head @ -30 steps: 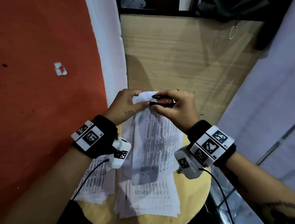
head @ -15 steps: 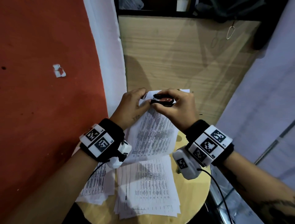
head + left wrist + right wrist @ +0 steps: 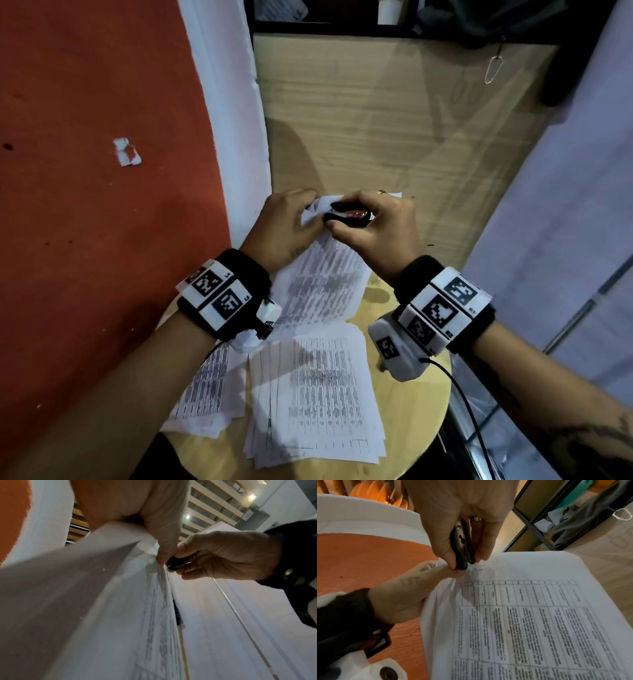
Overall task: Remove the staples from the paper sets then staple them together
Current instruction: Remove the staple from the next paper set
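Small round table (image 3: pixel 407 421) with a pale wooden top, only partly in view beyond the forearms. Two stacks of printed sheets directly on the top. Larger stack (image 3: pixel 318 401) near the middle, reaching toward the near edge, sheets fanned unevenly so that several lower edges and corners show, dense tables of text on the uppermost page. Smaller stack (image 3: pixel 205 397) just beside it at the left edge, overhanging the rim there, partly hidden under the left wrist. Bare wood along the right edge and at the far right. Small dark object (image 3: pixel 380 366) near the right edge, mostly hidden, not identifiable.
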A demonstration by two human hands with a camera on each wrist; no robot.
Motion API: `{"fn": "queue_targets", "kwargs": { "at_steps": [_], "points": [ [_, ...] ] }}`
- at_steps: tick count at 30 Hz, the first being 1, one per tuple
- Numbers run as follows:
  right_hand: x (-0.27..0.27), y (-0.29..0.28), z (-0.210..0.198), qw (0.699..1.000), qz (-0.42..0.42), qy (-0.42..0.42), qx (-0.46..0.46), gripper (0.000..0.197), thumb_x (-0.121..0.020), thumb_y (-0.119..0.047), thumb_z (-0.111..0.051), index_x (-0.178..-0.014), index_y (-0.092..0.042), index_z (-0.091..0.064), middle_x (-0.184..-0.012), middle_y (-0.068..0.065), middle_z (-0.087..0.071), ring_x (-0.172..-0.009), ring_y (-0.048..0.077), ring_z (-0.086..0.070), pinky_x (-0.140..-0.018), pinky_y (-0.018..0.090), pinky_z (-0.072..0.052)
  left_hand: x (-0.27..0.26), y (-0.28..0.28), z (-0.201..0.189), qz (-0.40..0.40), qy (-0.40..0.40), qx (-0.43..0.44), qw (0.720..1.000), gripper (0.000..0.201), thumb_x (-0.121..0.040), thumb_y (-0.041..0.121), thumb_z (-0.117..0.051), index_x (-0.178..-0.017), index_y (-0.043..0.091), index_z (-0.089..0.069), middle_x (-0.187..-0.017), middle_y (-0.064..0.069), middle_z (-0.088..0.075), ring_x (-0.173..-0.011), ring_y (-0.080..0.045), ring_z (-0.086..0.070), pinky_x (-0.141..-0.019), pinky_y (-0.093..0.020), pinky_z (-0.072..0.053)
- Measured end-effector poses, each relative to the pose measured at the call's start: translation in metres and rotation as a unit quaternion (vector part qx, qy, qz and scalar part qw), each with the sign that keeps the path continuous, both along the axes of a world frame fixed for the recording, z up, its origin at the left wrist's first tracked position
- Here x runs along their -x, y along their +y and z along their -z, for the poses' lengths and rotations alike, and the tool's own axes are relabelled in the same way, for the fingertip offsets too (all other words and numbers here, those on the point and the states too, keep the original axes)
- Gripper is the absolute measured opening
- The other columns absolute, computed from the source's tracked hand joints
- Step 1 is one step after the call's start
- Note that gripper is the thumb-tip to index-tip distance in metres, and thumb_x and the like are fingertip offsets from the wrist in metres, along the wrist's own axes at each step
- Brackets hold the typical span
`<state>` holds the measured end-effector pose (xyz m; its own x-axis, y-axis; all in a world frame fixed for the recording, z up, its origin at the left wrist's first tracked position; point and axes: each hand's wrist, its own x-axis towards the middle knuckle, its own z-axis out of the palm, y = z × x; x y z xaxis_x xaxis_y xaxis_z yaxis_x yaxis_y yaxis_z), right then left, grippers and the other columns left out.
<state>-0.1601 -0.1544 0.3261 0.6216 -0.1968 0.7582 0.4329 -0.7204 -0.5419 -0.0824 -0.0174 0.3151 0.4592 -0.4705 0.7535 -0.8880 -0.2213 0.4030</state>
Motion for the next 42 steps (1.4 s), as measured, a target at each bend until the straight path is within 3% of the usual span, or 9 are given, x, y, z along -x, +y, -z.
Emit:
{"fn": "queue_targets", "kwargs": {
  "at_steps": [3, 6, 11, 18, 26, 31, 34, 38, 42],
  "points": [
    [-0.001, 0.001, 0.002, 1.000, 0.002, 0.005, -0.001, 0.027, -0.061, -0.022, -0.071, -0.081, -0.005, -0.072, -0.077, 0.007, -0.072, -0.075, 0.020, -0.067, -0.072, 0.038, -0.054, 0.000, 0.001, 0.000, 0.007, 0.017, 0.011, 1.000, 0.043, -0.082, 0.038, -0.054, -0.073, -0.004, -0.057, -0.064, -0.005, -0.053, -0.061, -0.012, -0.046, -0.056, -0.013, -0.030],
    [-0.002, 0.001, 0.003, 1.000, 0.009, 0.003, 0.001, 0.026, -0.060, -0.022, -0.071, -0.081, -0.006, -0.072, -0.077, 0.006, -0.072, -0.074, 0.019, -0.066, -0.072, 0.032, -0.052, -0.005, 0.004, -0.001, -0.016, 0.035, 0.009, 0.999, 0.026, -0.083, 0.024, -0.062, -0.070, 0.002, -0.054, -0.058, 0.011, -0.044, -0.056, 0.000, -0.043, -0.053, -0.008, -0.030],
    [-0.004, -0.002, 0.008, 0.999, 0.024, 0.022, 0.032, 0.026, -0.063, -0.024, -0.070, -0.082, -0.007, -0.072, -0.077, 0.007, -0.071, -0.073, 0.021, -0.065, -0.071, 0.032, -0.051, -0.012, 0.010, 0.003, -0.006, 0.103, 0.021, 0.994, 0.030, -0.081, 0.033, -0.066, -0.082, 0.003, -0.064, -0.070, -0.010, -0.062, -0.065, -0.007, -0.051, -0.059, -0.022, -0.039],
    [-0.007, -0.010, 0.023, 0.990, 0.067, 0.062, 0.107, 0.027, -0.063, -0.027, -0.066, -0.080, -0.006, -0.071, -0.075, 0.012, -0.068, -0.072, 0.031, -0.063, -0.066, 0.039, -0.051, -0.014, 0.003, 0.013, -0.030, 0.130, 0.033, 0.991, 0.010, -0.086, 0.018, -0.068, -0.079, 0.019, -0.061, -0.066, 0.018, -0.056, -0.057, 0.014, -0.050, -0.057, -0.006, -0.035],
    [-0.010, -0.026, 0.046, 0.974, 0.091, 0.156, 0.136, 0.027, -0.067, -0.025, -0.069, -0.087, -0.008, -0.071, -0.081, 0.014, -0.067, -0.078, 0.034, -0.063, -0.070, 0.040, -0.051, -0.027, 0.011, 0.017, -0.025, 0.160, 0.048, 0.986, 0.022, -0.077, 0.041, -0.061, -0.085, 0.021, -0.064, -0.079, -0.013, -0.069, -0.069, -0.014, -0.055, -0.067, -0.034, -0.049],
    [-0.020, -0.028, 0.045, 0.970, 0.085, 0.183, 0.134, 0.038, -0.066, -0.020, -0.075, -0.103, -0.011, -0.069, -0.097, 0.011, -0.067, -0.092, 0.031, -0.062, -0.080, 0.038, -0.050, -0.032, 0.010, 0.021, -0.033, 0.170, 0.054, 0.983, 0.041, -0.076, 0.048, -0.056, -0.084, 0.008, -0.064, -0.075, -0.020, -0.065, -0.064, -0.015, -0.050, -0.059, -0.028, -0.040],
    [-0.027, -0.032, 0.036, 0.978, 0.052, 0.152, 0.136, 0.040, -0.063, -0.017, -0.078, -0.102, -0.009, -0.070, -0.110, 0.012, -0.064, -0.099, 0.030, -0.061, -0.085, 0.026, -0.044, -0.036, 0.009, 0.023, -0.028, 0.168, 0.051, 0.984, 0.047, -0.077, 0.047, -0.058, -0.084, 0.000, -0.062, -0.075, -0.027, -0.061, -0.062, -0.018, -0.049, -0.056, -0.034, -0.043],
    [-0.034, -0.038, 0.020, 0.972, -0.001, 0.177, 0.155, 0.042, -0.060, -0.016, -0.083, -0.100, -0.012, -0.070, -0.145, 0.011, -0.034, -0.112, 0.022, -0.055, -0.091, 0.021, -0.042, -0.039, 0.009, 0.021, -0.016, 0.168, 0.033, 0.985, 0.048, -0.077, 0.047, -0.058, -0.085, 0.000, -0.062, -0.077, -0.024, -0.063, -0.066, -0.016, -0.052, -0.061, -0.034, -0.044],
    [-0.042, -0.039, 0.011, 0.961, -0.020, 0.201, 0.188, 0.043, -0.059, -0.017, -0.085, -0.098, -0.007, -0.071, -0.113, 0.013, -0.059, -0.099, 0.024, -0.058, -0.078, 0.019, -0.038, -0.045, 0.011, 0.019, -0.018, 0.164, 0.012, 0.986, 0.025, -0.079, 0.046, -0.059, -0.084, 0.022, -0.064, -0.079, -0.027, -0.062, -0.067, -0.017, -0.050, -0.063, -0.042, -0.047]
  ]
}}
